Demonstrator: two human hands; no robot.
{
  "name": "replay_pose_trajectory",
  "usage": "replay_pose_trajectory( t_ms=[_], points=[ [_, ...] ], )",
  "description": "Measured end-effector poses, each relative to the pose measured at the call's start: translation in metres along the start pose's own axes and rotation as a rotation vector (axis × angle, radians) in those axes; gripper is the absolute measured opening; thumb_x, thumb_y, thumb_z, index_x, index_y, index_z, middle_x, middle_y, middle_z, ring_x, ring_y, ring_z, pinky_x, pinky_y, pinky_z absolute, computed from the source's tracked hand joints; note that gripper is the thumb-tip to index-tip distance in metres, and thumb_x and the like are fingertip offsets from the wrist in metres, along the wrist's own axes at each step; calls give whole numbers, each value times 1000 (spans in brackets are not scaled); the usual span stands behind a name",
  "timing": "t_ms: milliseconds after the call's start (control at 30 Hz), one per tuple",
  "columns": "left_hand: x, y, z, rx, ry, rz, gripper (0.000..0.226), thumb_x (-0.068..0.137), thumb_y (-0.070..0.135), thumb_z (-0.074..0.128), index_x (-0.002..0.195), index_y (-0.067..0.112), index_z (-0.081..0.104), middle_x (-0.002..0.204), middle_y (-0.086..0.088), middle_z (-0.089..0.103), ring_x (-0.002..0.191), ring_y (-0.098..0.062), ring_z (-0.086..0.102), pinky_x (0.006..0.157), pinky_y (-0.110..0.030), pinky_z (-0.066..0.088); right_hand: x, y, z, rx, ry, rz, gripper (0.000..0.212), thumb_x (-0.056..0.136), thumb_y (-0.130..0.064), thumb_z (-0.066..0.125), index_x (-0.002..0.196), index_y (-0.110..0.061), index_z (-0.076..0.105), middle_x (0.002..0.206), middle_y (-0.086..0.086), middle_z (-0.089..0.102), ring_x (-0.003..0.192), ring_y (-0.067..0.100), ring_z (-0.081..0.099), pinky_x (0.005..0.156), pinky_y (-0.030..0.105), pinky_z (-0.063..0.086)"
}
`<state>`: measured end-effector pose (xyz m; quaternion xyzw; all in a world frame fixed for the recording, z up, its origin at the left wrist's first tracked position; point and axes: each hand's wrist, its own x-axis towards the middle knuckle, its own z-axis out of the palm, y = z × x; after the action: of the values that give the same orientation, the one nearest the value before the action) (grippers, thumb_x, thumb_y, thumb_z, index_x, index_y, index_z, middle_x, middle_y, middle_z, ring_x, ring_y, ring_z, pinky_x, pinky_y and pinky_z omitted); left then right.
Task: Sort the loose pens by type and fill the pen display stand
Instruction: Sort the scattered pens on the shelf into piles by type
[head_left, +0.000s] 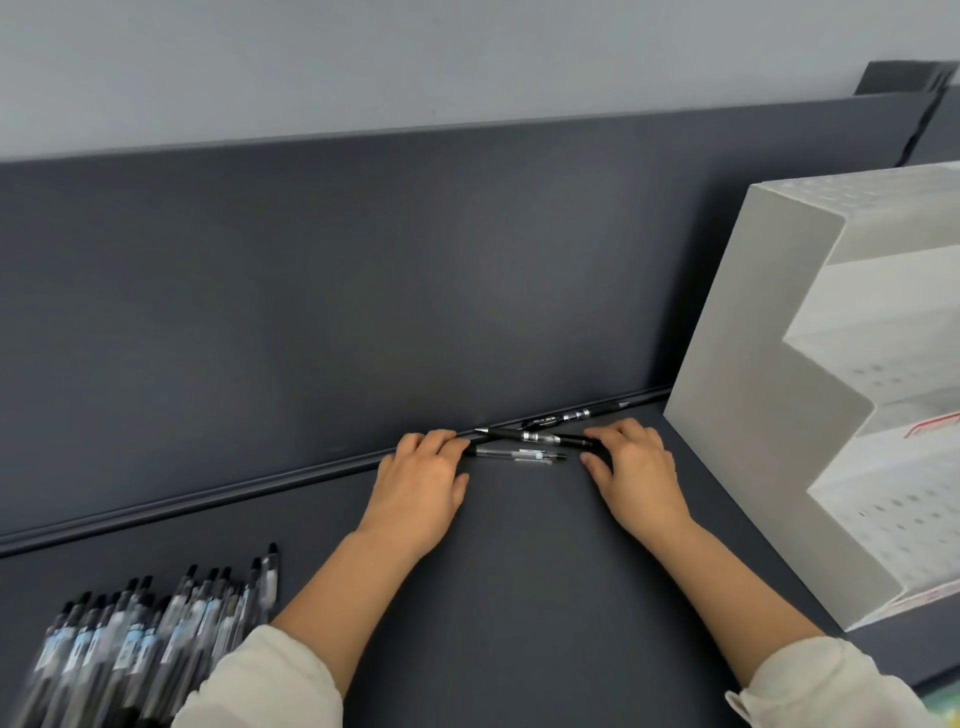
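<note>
Nearest me, well left of the white stepped display stand (753, 415), a bundle of pens (156, 639) lies on the matte dark surface (519, 571). Further on, just left of the stand's foot, my left hand (421, 483) and right hand (639, 473) bracket a clear pen (519, 455) and a glossy black pen (535, 437). My fingers (441, 439) bend at the pen ends; I cannot tell whether they pinch. I'd square the slick barrels parallel, clear apart from black. Another black pen (571, 414) lies behind.
</note>
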<state>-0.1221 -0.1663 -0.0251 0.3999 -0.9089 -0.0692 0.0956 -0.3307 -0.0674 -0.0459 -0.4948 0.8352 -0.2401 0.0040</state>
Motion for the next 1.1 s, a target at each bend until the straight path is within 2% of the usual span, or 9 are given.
replay_pose_trajectory(
  t_ms=[133, 267, 400, 533, 633, 800, 900, 1000, 1100],
  points=[
    [3, 2, 3, 21, 49, -9, 39, 97, 34, 42, 135, 25, 44, 128, 5, 43, 115, -18, 40, 95, -32, 36, -2, 1, 2, 84, 54, 16, 22, 90, -24, 59, 110, -16, 65, 104, 3, 56, 102, 23, 47, 85, 35, 39],
    [-4, 2, -2, -11, 56, -22, 28, 95, 31, 49, 121, 23, 53, 118, 4, 47, 108, -17, 44, 92, -30, 39, -2, 2, 3, 49, 25, -9, 27, 92, -25, 55, 117, -18, 63, 103, 4, 55, 102, 24, 46, 87, 34, 38],
    [-15, -1, -11, -76, -7, -45, 19, 93, 26, 52, 111, 20, 57, 111, 4, 56, 105, -16, 51, 87, -31, 45, -3, 0, 0, 26, 18, -23, 27, 93, -24, 54, 117, -18, 64, 101, 4, 54, 100, 24, 46, 84, 32, 35],
    [-31, -5, -18, -46, -109, -71, 22, 93, 24, 51, 114, 18, 57, 109, -2, 55, 102, -22, 54, 85, -36, 47, -6, -5, -3, 20, -24, 5, 24, 92, -21, 55, 113, -16, 65, 101, 5, 54, 99, 24, 46, 82, 34, 39],
    [-47, -15, -24, -40, -146, -118, 25, 94, 23, 49, 115, 15, 59, 109, -6, 53, 102, -25, 54, 86, -35, 46, -11, -12, -11, 209, -66, 113, 18, 88, -12, 60, 107, -12, 64, 98, 4, 55, 97, 22, 53, 80, 30, 42],
    [-85, -34, -48, -120, -25, -184, 21, 93, 22, 52, 109, 15, 63, 107, -5, 54, 100, -22, 55, 84, -28, 44, -31, -49, -26, 548, -52, 168, 13, 85, -8, 65, 94, -17, 63, 91, 0, 62, 86, 13, 56, 78, 23, 37],
    [-115, -47, -65, -131, 109, -226, 17, 92, 22, 52, 104, 18, 64, 100, 0, 55, 93, -17, 55, 74, -22, 39, -43, -79, -26, 679, -34, 146, 13, 83, -8, 67, 91, -19, 65, 84, -6, 63, 82, 9, 57, 75, 23, 39],
    [-148, -63, -77, -132, 198, -301, 15, 91, 23, 54, 99, 18, 66, 91, 2, 54, 84, -15, 56, 69, -21, 38, -52, -106, -23, 772, -23, 95, 15, 82, -8, 68, 86, -21, 65, 80, -6, 64, 78, 9, 58, 68, 18, 41],
    [-182, -73, -83, -146, 236, -361, 19, 91, 21, 53, 107, 19, 64, 88, 3, 52, 77, -14, 55, 70, -21, 40, -59, -131, -19, 797, -13, 61, 15, 83, -10, 67, 88, -24, 65, 85, -4, 65, 81, 11, 59, 67, 16, 42]
  ],
)
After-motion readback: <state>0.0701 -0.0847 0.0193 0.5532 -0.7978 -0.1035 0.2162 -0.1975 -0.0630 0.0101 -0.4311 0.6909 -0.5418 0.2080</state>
